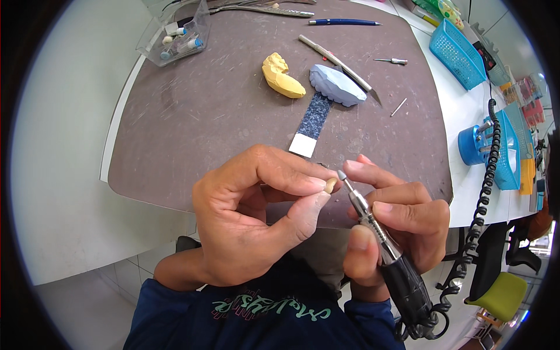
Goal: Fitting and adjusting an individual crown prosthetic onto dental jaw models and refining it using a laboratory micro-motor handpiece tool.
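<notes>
Between the thumb and index finger of my left hand (251, 216) is a small cream-coloured dental crown (330, 185), partly covered by the fingertips. My right hand (402, 219) grips a rotary handpiece (405, 289) with a metal front and black body. Its pointed grey bur (342, 175) stands just right of the crown, with a small gap visible. Beyond the hands, a yellow dental cast (283, 81) and a blue-grey dental cast (337, 86) lie on the brown mat (192, 128). A dark blue patterned strip (315, 116) with a white end touches the blue-grey cast.
A craft knife (329, 53), blue pen (344, 22), small metal tool (392, 60) and thin pin (399, 107) lie on the mat. At far left sits a clear box (201, 29). Blue baskets (458, 55) and the handpiece's coiled cord (483, 198) are on the right.
</notes>
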